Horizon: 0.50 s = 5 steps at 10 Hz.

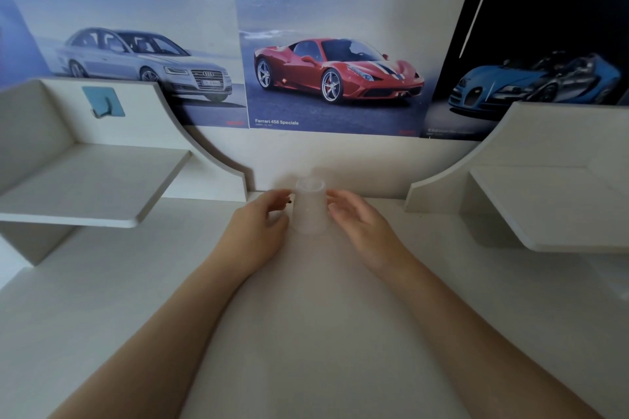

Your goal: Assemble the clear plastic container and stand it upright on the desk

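A clear plastic container (309,206) stands on the white desk (306,333) near the back wall, its narrower end up. My left hand (260,224) is just to its left, fingers curled and apart, close to its side but holding nothing. My right hand (357,218) is on its right, fingers spread and slightly blurred, a small gap from the container. A tiny dark object (289,202) shows by my left fingertips; I cannot tell what it is.
White shelves jut over the desk at left (92,187) and right (551,201). A blue wall hook (102,102) sits on the left shelf's back panel. Car posters (333,75) cover the wall behind.
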Each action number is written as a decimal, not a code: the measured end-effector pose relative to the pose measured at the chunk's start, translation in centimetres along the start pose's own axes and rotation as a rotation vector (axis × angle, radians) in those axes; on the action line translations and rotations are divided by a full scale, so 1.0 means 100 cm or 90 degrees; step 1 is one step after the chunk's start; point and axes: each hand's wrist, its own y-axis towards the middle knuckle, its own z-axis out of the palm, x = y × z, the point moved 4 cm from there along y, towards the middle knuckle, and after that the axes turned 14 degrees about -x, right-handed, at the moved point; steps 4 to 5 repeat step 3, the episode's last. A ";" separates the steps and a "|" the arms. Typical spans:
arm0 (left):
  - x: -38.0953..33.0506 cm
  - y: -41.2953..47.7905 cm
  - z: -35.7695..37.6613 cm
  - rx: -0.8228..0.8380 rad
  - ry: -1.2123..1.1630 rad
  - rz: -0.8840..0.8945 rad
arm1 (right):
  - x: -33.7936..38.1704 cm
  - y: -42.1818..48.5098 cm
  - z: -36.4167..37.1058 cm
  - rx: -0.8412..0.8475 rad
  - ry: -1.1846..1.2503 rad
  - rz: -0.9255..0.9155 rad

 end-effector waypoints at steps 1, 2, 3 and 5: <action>0.005 0.003 -0.004 -0.013 0.065 0.031 | 0.001 0.000 -0.001 -0.003 0.023 -0.007; 0.007 0.005 -0.009 -0.035 0.126 0.067 | 0.000 0.000 -0.002 -0.018 0.043 -0.014; 0.013 0.006 -0.006 -0.050 0.179 0.091 | 0.000 0.005 -0.005 -0.064 0.051 -0.037; 0.013 0.006 -0.006 -0.050 0.179 0.091 | 0.000 0.005 -0.005 -0.064 0.051 -0.037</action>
